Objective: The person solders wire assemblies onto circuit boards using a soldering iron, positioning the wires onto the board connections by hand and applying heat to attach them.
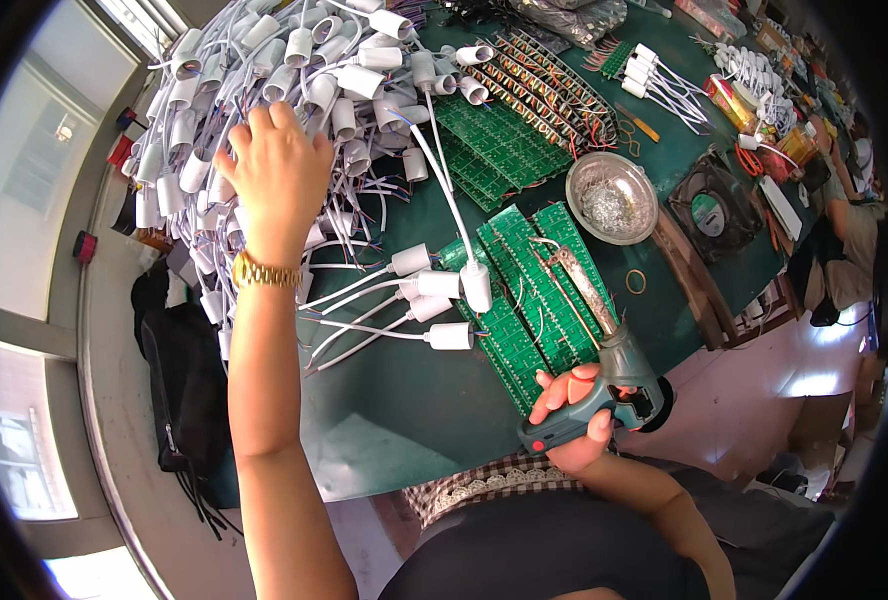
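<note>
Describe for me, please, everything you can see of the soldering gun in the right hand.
The soldering gun is pistol-shaped, with a dark teal, plastic-looking body, an orange trigger and a round red spot near the handle's end. Its metal-looking barrel appears worn and whitish, with a thin coppery rod alongside. The right hand grips the handle. The barrel slants forward and left above green circuit boards; whether its tip touches one is unclear.

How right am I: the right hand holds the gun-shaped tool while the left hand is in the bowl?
No: the head view shows the left hand at the pile of white sockets, not in the bowl. The right hand does hold the gun-shaped tool.
</note>
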`<state>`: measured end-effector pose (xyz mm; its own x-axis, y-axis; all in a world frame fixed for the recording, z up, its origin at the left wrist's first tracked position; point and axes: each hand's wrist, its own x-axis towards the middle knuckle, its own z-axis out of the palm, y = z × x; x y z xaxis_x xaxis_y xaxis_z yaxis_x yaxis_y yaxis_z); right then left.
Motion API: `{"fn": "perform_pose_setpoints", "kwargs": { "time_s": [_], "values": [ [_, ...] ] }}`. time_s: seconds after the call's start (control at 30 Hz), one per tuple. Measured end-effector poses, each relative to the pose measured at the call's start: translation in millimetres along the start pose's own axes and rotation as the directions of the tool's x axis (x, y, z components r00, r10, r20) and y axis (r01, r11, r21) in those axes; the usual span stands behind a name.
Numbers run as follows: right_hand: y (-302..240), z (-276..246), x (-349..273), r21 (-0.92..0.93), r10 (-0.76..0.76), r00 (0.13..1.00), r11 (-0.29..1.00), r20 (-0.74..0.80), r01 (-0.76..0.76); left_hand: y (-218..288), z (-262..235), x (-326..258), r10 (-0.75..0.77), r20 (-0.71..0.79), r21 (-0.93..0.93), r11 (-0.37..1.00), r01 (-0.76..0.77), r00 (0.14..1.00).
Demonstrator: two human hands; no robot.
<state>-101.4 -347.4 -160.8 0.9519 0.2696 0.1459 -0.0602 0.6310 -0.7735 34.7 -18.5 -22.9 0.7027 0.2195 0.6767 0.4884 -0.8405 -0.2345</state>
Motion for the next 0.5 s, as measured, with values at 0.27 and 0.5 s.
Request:
{"fn": "perform_pose_setpoints", "kwargs": {
  "time_s": [0.27, 0.5],
  "values": [
    [1, -7, -2, 0.054, 0.005, 0.992, 0.998, 0.125, -0.012, -20, 3, -10, 0.029, 0.058, -0.172, 0.985, -0.019, 0.998],
    [7, -7, -5, 0.036, -0.042, 0.992, 0.999, 0.121, 0.037, -31, 2, -37, 0.048, -0.226, -0.278, 0.954, -0.112, 0.973]
  ]
}}
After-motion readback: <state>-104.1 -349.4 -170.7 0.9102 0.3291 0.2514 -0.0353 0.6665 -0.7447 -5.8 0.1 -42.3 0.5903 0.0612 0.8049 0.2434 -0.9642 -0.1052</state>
